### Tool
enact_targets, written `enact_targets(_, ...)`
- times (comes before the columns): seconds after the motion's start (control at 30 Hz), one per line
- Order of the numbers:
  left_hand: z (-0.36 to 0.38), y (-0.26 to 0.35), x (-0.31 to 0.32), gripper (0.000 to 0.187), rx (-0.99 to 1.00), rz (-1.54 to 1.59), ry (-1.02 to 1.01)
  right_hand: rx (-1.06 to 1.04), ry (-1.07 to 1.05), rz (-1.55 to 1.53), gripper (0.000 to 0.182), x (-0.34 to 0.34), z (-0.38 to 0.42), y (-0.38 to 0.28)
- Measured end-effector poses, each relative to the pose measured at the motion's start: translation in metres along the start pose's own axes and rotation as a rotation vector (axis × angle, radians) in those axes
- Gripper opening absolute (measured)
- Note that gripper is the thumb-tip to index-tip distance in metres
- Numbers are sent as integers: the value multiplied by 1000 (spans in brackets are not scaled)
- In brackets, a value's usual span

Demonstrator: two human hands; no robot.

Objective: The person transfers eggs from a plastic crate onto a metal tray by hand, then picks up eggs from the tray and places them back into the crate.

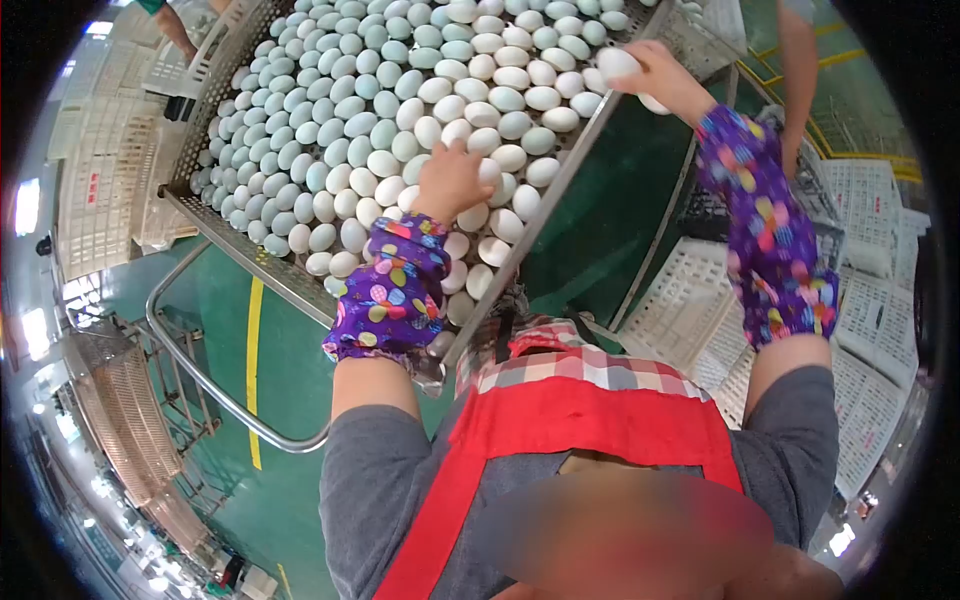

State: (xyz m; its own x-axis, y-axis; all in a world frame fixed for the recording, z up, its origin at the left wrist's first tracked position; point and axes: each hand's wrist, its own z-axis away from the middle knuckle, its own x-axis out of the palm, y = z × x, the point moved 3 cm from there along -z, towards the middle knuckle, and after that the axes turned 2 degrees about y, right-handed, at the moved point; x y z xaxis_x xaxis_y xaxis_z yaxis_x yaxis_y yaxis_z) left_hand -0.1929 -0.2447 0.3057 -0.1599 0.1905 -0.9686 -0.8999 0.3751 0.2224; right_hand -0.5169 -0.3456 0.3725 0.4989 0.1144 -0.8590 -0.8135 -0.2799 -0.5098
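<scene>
Many white and pale green eggs [350,125] fill a wide metal tray [545,215] with perforated sides. My left hand [452,182] rests over the eggs near the tray's lower right part, its fingers curled against a white egg [489,172]. At the tray's upper right edge, my right hand [655,80] is wrapped round a white egg [617,64]. Another white egg [653,104] shows partly beneath that hand. Purple patterned sleeves cover both my forearms.
White plastic crates [685,295] stand at the right, with more stacked crates [95,190] at the left. A curved metal handle [205,385] extends from the tray's cart. Another person's arm [797,80] hangs at the upper right, and another arm [175,30] shows at the upper left.
</scene>
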Motion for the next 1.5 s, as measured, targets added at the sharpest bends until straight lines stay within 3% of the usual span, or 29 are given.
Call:
enact_targets(0.03, -4, -1, -1, 38, -8, -21, -29, -15, 4, 190, 63, 15, -32, 2)
enact_targets(0.1, -9, -2, -2, 37, -10, -1, -18, 233, -187, 587, 61, 17, -71, -37)
enact_targets(0.13, -12, -3, -1, 36, 6, -2, -32, 244, -166, 781, 59, 29, -86, -33)
enact_targets(0.23, -22, -4, 2, 36, 42, 8, -58, 265, -392, 1129, 57, 52, -119, -14)
enact_targets(0.33, -26, -4, 7, 37, 61, 49, -23, 469, -332, 1075, 47, 65, -124, -9)
enact_targets(0.47, -27, -8, 10, 41, 77, 121, 9, 564, -539, 1107, 60, 74, -134, 16)
enact_targets(0.5, -26, -8, 13, 43, 101, 135, 82, 520, -391, 1025, 61, 77, -133, 32)
enact_targets(0.6, -21, -4, 32, 47, 158, 214, 265, 555, -336, 937, 63, 80, -129, 50)
enact_targets(0.63, -20, -4, 39, 46, 160, 249, 319, 672, -305, 890, 58, 81, -130, 55)
enact_targets(0.7, -18, 0, 42, 49, 121, 249, 293, 749, -315, 824, 58, 83, -132, 54)
enact_targets(0.9, -5, 6, 48, 64, 122, 302, 327, 887, 169, 601, 57, 120, -124, 102)
enact_targets(1.03, -6, 10, 51, 70, 73, 276, 248, 698, 366, 484, 51, 128, -120, 76)
enact_targets(1.13, -6, 20, 42, 67, 93, 285, 303, 273, 487, 329, 46, 123, -110, 39)
enact_targets(1.17, -7, 25, 34, 66, 132, 304, 324, 121, 505, 239, 45, 110, -94, 21)
enact_targets(1.23, -13, 44, 19, 59, 214, 383, 379, 44, 422, -40, 42, 52, -39, -17)
enact_targets(1.3, -20, 71, 10, 55, 300, 471, 416, -203, 748, 134, 25, -15, 31, -26)
enact_targets(1.33, -22, 91, 5, 53, 354, 526, 404, -238, 753, 122, 18, -45, 67, -13)
enact_targets(1.37, -22, 113, -1, 51, 400, 586, 397, -31, 755, -19, 13, -68, 108, 2)
enact_targets(1.5, -7, 239, -15, 41, 762, 751, 207, 403, 611, 327, 12, -127, 313, 67)
